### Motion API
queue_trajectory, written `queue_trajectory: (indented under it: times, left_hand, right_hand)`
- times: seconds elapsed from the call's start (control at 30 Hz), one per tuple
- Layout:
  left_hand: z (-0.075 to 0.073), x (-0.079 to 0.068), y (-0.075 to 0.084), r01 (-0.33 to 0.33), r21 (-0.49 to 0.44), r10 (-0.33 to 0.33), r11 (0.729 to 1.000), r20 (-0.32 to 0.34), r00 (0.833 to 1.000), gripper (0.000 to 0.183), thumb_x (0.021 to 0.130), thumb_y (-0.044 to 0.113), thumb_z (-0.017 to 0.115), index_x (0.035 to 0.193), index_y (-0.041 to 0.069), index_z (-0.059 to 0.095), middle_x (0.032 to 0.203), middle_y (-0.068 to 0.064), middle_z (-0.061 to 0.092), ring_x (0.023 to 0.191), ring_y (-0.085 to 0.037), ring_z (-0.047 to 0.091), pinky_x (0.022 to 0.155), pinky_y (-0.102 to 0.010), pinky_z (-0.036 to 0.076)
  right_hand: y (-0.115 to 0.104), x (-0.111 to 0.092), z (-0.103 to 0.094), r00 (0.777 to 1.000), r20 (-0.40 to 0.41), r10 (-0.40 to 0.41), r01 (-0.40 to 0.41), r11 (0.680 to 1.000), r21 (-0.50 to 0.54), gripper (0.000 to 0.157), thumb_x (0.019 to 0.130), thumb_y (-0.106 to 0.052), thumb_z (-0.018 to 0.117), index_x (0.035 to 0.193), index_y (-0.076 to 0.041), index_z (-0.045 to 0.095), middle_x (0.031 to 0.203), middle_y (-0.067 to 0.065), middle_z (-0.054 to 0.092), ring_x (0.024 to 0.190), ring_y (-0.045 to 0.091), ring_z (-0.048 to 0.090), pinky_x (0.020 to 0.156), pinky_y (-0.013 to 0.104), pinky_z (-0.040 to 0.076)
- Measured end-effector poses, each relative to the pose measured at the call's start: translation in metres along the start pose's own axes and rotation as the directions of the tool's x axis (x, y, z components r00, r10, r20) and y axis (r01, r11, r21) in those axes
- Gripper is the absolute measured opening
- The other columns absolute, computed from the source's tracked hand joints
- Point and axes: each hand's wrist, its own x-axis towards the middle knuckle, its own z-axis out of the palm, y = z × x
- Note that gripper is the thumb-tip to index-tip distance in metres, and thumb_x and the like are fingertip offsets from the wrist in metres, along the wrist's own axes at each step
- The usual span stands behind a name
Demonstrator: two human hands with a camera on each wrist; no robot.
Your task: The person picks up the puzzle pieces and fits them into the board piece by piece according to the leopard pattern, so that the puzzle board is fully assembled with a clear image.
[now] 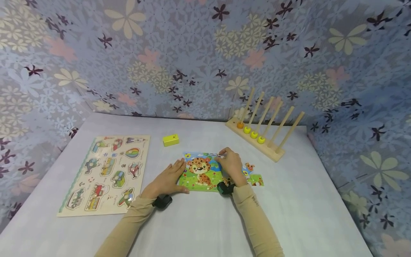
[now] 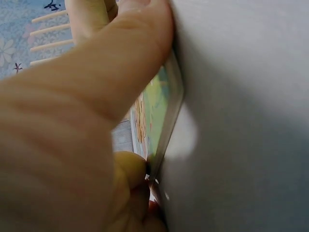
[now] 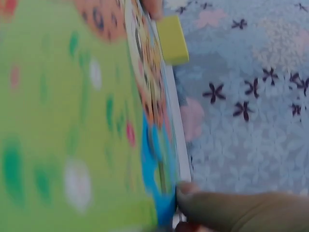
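A leopard jigsaw puzzle with a green and blue background lies in a flat frame at the middle of the table. Flat along its left edge rests my left hand, fingers straight and thumb spread at the near corner. At the puzzle's upper right, my right hand pinches a puzzle piece, mostly hidden by the fingers; the right thumb shows at the edge. Two loose areas of pieces lie right of this hand: a blue piece with an animal face and a green piece.
A vehicle peg-puzzle board lies at the left. Behind the jigsaw sits a yellow block. A wooden peg stand with an orange bead and several yellow ones stands at the back right, near the flowered wall.
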Motion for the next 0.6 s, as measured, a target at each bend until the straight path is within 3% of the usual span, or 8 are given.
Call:
queue_trajectory:
  times: [0.13,0.3,0.43,0.6]
  left_hand:
    - [0.001,-0.001,0.002,-0.005,-0.016,0.005,1.000,0.002,1.000,0.106,0.082,0.048,0.072,0.152,-0.006,0.015,0.161,-0.023,0.011,0.149,-0.040,0.012,0.122,-0.054,0.016]
    - [0.001,-0.001,0.003,-0.016,-0.018,0.016,1.000,-0.002,1.000,0.105,0.082,0.048,0.072,0.152,-0.006,0.016,0.161,-0.023,0.011,0.149,-0.041,0.013,0.121,-0.055,0.016]
    - [0.001,0.000,0.003,-0.015,-0.001,0.015,1.000,-0.004,1.000,0.105,0.082,0.048,0.072,0.152,-0.006,0.016,0.161,-0.023,0.012,0.149,-0.041,0.013,0.121,-0.055,0.016]
    - [-0.001,-0.002,0.002,-0.017,-0.007,0.017,1.000,-0.006,1.000,0.105,0.082,0.048,0.072,0.151,-0.007,0.017,0.160,-0.024,0.012,0.149,-0.041,0.013,0.121,-0.056,0.016]
  right_hand:
    - [0.014,0.001,-0.015,0.998,0.022,-0.051,0.049,0.994,0.095,0.029,0.094,-0.024,0.064,0.116,-0.006,0.063,0.074,0.011,0.063,0.050,0.013,0.047,0.045,0.025,0.040]
    - [0.037,0.000,-0.047,0.998,-0.045,-0.032,0.039,0.988,0.150,0.033,0.097,-0.024,0.060,0.121,-0.003,0.062,0.087,0.017,0.065,0.059,0.020,0.055,0.051,0.028,0.045]
    - [0.062,-0.008,-0.072,0.999,-0.040,0.021,-0.017,0.995,0.093,0.035,0.098,-0.023,0.056,0.125,0.000,0.059,0.106,0.024,0.064,0.087,0.033,0.064,0.069,0.037,0.053]
    - [0.087,-0.017,-0.093,0.996,0.054,0.064,-0.067,0.996,0.051,0.042,0.095,-0.019,0.060,0.131,0.002,0.054,0.118,0.025,0.061,0.114,0.040,0.057,0.091,0.049,0.050]
